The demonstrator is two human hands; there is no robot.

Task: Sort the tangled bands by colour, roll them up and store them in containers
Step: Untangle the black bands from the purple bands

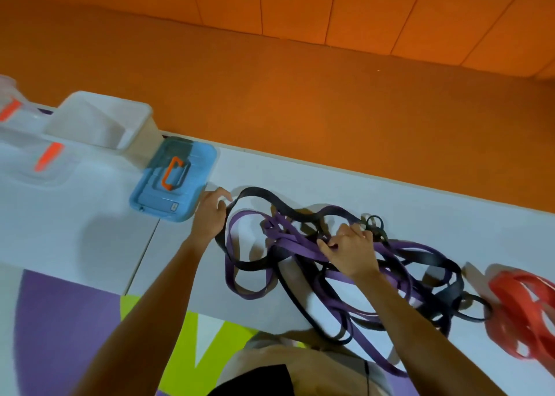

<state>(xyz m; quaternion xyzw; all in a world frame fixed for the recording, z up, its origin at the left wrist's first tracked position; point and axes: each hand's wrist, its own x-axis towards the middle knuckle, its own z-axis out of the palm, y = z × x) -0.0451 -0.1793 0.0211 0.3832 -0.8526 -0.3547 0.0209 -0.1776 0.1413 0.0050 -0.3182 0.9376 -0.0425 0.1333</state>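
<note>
Bare arms and a scrap of clothing, seen from the wearer's own head

The left hand (210, 215) and the right hand (350, 248) are bare; so are the left forearm (156, 290) and the right forearm (399, 314), uncovered right down to the lower edge of the view; a pale, short nail shows on one left fingertip; at the bottom centre lies a black garment (255, 380) with a rounded upper edge; around and beside it spreads a pale beige-grey cloth (330, 368), soft, blurred, faintly creased; a thin black cord (367, 374) runs down across that cloth to the frame's edge; which pieces of clothing these are cannot be told
</note>
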